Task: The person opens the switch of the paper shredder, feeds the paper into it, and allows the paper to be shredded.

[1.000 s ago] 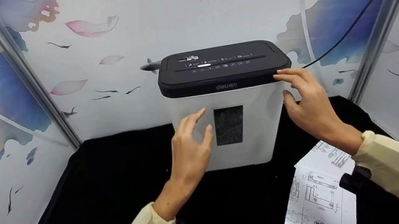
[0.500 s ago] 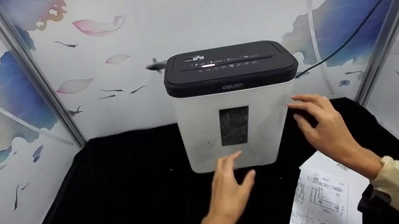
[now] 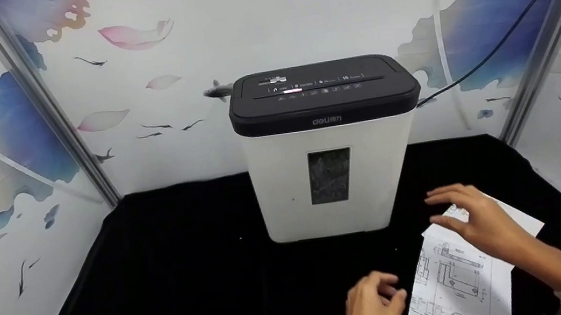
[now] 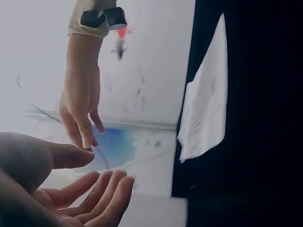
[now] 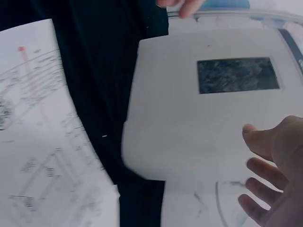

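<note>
A paper shredder with a black top (image 3: pixel 324 97) and a white bin (image 3: pixel 285 189) stands upright at the back. Printed sheets of paper (image 3: pixel 453 275) with line drawings lie on the right, partly overlapping each other. My right hand (image 3: pixel 496 232) is over the upper part of these sheets, its fingers loosely bent with nothing between them. Left of the sheets, my left hand (image 3: pixel 371 308) holds nothing; its thumb and fingers stand apart in the left wrist view (image 4: pixel 85 194). In the right wrist view, the right hand's fingers (image 5: pixel 265 172) are relaxed and spread in front of the white bin.
Black cloth (image 3: pixel 193 277) covers the table. White printed panels (image 3: pixel 175 139) with metal posts (image 3: pixel 43 107) enclose the back and sides. A black cable (image 3: pixel 503 36) runs from behind the shredder to the upper right.
Both hands have drawn back from the shredder. The right hand has come down from its top right edge to over the papers; the left has moved down and right.
</note>
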Motion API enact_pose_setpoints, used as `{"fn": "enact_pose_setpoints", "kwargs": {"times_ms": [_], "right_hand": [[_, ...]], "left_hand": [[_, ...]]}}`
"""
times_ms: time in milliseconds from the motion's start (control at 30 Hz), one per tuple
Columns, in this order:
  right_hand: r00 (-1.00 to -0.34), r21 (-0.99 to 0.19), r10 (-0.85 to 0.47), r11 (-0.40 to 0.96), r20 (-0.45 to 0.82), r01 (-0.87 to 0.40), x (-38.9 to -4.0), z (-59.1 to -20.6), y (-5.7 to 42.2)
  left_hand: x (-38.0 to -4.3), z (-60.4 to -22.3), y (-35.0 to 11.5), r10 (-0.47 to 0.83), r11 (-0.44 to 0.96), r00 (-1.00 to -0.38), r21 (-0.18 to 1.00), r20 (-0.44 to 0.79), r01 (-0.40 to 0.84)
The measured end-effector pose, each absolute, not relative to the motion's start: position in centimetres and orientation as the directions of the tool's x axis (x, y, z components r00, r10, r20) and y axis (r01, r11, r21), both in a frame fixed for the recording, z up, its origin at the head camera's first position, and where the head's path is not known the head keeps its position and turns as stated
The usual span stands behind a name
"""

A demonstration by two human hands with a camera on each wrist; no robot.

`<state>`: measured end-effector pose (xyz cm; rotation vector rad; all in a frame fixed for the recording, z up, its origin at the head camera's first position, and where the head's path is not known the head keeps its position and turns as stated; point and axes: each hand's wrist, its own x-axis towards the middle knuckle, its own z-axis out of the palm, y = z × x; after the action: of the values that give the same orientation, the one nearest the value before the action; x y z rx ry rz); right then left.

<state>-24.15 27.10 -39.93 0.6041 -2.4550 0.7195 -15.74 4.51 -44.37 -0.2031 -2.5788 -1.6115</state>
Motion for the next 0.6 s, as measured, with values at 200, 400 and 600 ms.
{"fn": "enact_pose_setpoints", "kwargs": {"times_ms": [200, 400, 600], "right_hand": [[-0.811, -0.348, -0.279, 0.796, 0.515, -0.495, -23.1, -42.2, 28.5], [-0.849, -0.338, -0.258, 0.834, 0.461, -0.437, -22.3, -44.2, 30.0], [-0.906, -0.338, -0.237, 0.87, 0.35, -0.359, -22.1, -45.7, 31.3]], "left_hand": [[-15.7, -46.6, 5.8, 0.092, 0.53, -0.991, 0.838, 0.096, 0.131], [-15.8, -48.1, 6.8, 0.103, 0.601, -0.994, 0.798, -0.04, 0.03], [-16.0, -49.4, 7.7, 0.074, 0.659, -0.993, 0.752, -0.087, -0.017]]}}
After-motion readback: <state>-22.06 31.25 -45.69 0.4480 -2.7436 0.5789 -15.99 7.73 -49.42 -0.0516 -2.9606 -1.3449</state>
